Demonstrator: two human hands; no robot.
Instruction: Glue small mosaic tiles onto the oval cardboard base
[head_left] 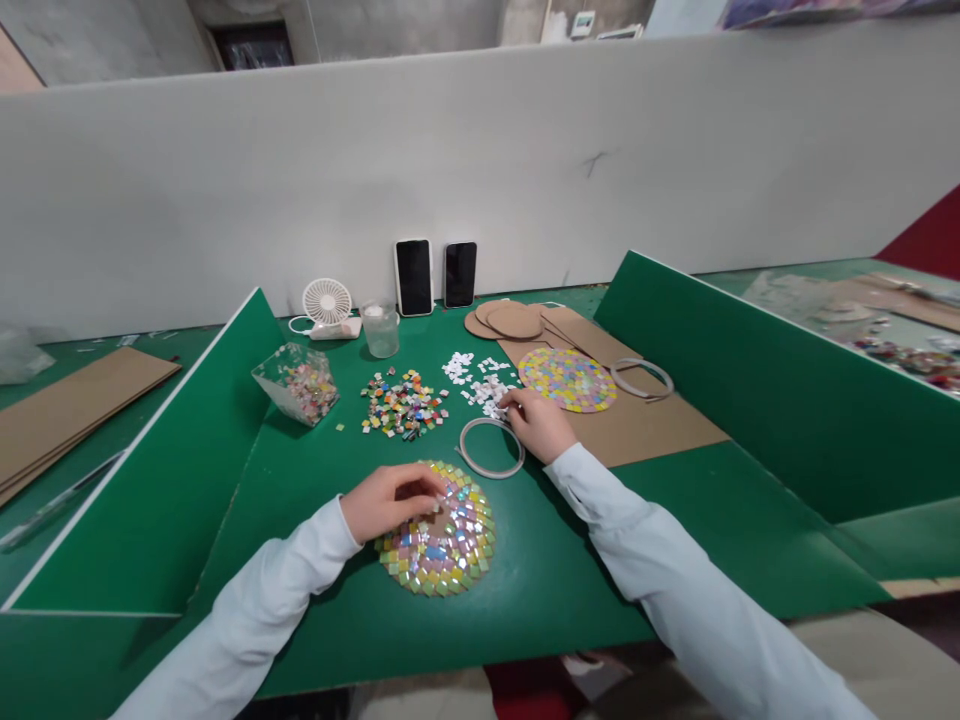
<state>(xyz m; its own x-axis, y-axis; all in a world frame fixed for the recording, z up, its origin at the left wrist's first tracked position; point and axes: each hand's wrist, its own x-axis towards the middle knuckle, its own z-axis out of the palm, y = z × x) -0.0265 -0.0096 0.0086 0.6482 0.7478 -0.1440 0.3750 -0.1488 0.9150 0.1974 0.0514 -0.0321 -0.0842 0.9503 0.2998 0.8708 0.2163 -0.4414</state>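
A round disc (457, 560) covered with shiny coloured tiles lies near the front of the green table, with a bare brown patch near its middle. Over its upper left part is my left hand (390, 500), fingers curled and closed around a small pale piece at the fingertips. My right hand (538, 424) reaches to the edge of a pile of white pieces (487, 388), its fingertips pinched together; what they hold is too small to make out. Just left of that hand rests a coiled pale ring (491, 472). A pile of coloured tiles (405, 405) sits behind the disc.
Green dividers (150, 500) flank the workspace. A clear bag of pieces (300, 385), a small fan (327, 302), a cup (380, 330) and two phones (414, 278) stand behind. Cardboard (652, 425), a second tiled disc (568, 380) and another ring (642, 378) lie right.
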